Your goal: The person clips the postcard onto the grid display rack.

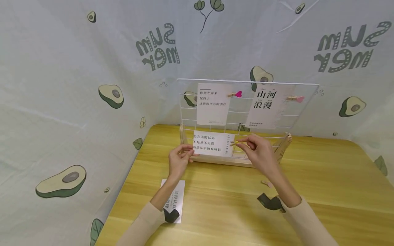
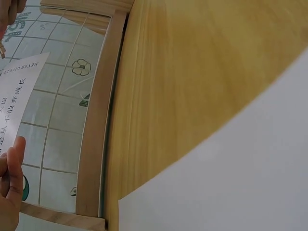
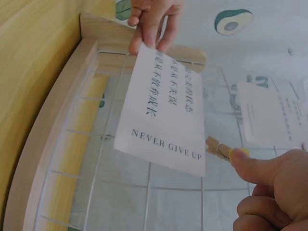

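A white card printed "NEVER GIVE UP" (image 1: 210, 143) stands against the lower part of a white wire grid (image 1: 240, 111). My left hand (image 1: 180, 160) pinches the card by its left end. In my right hand (image 1: 258, 150) a small wooden clothespin (image 3: 219, 148) with a yellow end is pinched between thumb and finger. Its tip is close to the card's right edge; in the right wrist view I cannot tell whether it touches. Higher on the grid hang two more cards, a left one (image 1: 212, 106) with a dark pink heart clothespin (image 1: 235, 94) and a right one (image 1: 264, 109) with a light pink heart clothespin (image 1: 296, 99).
The grid rises from a wooden base (image 1: 223, 160) on the wooden table (image 1: 221, 201). Another white card (image 1: 179, 205) lies under my left forearm. A loose clothespin (image 1: 266, 183) lies near my right wrist. Behind hangs a cloth (image 1: 77, 136) with avocado prints.
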`<state>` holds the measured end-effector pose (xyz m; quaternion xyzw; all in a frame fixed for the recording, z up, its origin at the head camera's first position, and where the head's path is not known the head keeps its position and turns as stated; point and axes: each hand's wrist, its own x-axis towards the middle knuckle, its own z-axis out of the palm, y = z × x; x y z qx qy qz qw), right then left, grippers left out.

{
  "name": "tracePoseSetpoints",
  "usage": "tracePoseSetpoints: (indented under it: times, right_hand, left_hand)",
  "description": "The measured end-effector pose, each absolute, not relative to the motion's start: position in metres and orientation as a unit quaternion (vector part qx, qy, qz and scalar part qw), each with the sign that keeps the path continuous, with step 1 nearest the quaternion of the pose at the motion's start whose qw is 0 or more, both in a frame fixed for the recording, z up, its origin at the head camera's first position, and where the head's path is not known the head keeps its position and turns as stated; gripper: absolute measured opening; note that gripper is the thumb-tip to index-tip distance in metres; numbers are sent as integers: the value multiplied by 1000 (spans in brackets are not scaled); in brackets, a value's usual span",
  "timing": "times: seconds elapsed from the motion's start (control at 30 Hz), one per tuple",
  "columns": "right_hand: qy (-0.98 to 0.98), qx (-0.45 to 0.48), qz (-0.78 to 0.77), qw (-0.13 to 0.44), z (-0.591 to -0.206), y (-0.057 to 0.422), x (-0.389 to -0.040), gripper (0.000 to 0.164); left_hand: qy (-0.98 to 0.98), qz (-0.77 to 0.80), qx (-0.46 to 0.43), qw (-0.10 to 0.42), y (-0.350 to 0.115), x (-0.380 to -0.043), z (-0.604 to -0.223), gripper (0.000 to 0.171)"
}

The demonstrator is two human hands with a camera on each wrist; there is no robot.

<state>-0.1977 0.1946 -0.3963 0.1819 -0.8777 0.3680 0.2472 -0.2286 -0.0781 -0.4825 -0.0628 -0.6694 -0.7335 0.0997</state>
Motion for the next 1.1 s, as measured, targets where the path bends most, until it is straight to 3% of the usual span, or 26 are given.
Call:
tracePoseSetpoints:
  times: [0.27, 0.4, 1.1]
  right_hand:
    - [-873, 203, 297, 330, -386, 176, -211, 9]
    - [-875, 192, 281, 345, -386, 171, -216, 7]
    - [-931, 145, 212, 259, -367, 158, -223, 3]
  left_hand:
    - [-669, -733, -62, 108, -76, -229, -483, 17]
    - [-671, -731, -55, 112, -75, -229, -483, 18]
    - [-667, -729, -53, 142, -67, -229, -485, 17]
